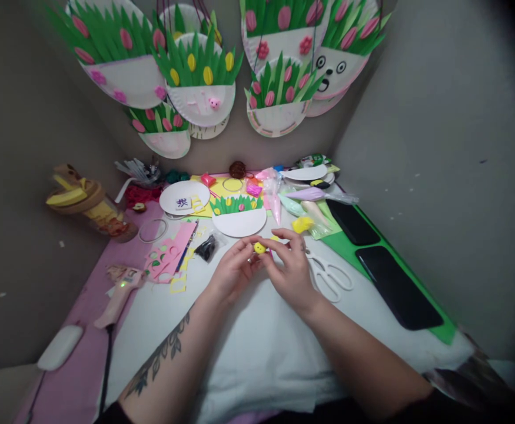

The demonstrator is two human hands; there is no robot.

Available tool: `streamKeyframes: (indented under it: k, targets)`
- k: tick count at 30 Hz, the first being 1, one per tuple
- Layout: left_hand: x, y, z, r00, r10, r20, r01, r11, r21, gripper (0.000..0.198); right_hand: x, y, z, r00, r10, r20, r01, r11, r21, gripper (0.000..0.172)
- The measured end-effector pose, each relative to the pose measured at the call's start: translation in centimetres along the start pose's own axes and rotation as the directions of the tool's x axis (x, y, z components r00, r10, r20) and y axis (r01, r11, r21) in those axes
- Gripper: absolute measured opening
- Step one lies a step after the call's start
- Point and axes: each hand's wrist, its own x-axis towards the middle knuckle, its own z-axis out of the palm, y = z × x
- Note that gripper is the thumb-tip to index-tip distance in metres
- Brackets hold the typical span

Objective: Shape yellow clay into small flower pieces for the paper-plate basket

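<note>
A small yellow ball with dark dots [260,248] is held between the fingertips of both hands, above the white cloth. My left hand [236,265] pinches it from the left, its fingers closed. From the right, my right hand [291,268] touches it with thumb and finger. Just beyond the hands lies a half paper plate [239,224] with green paper grass and small pink and yellow flowers. White scissors [331,275] rest beside my right hand. A lump of yellow clay [302,224] sits beyond that hand.
A pink glue gun [122,294] lies at the left, near pink paper scraps [169,256] and a black bag [206,248]. Two black phones [398,288] lie at the right. Decorated plates [204,97] hang on the back wall.
</note>
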Motion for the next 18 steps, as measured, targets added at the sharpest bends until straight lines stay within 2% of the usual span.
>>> streamKeyframes:
  k: [15, 17, 18]
  targets:
    - [-0.1, 0.0, 0.1, 1.0, -0.01, -0.01, 0.01, 1.0, 0.014, 0.026, -0.1, 0.0, 0.1, 1.0, -0.022, 0.002, 0.022, 1.0, 0.02, 0.027]
    - [0.1, 0.5, -0.3, 0.997, 0.047, -0.054, -0.042, 0.996, 0.078, 0.028, 0.1, 0.3, 0.1, 1.0, -0.006, 0.008, 0.006, 1.0, 0.016, 0.025]
    - [0.1, 1.0, -0.6, 0.988, 0.116, -0.097, -0.101, 0.984, 0.15, 0.028, 0.2, 0.6, 0.1, 1.0, 0.009, 0.002, -0.009, 1.0, 0.011, 0.024]
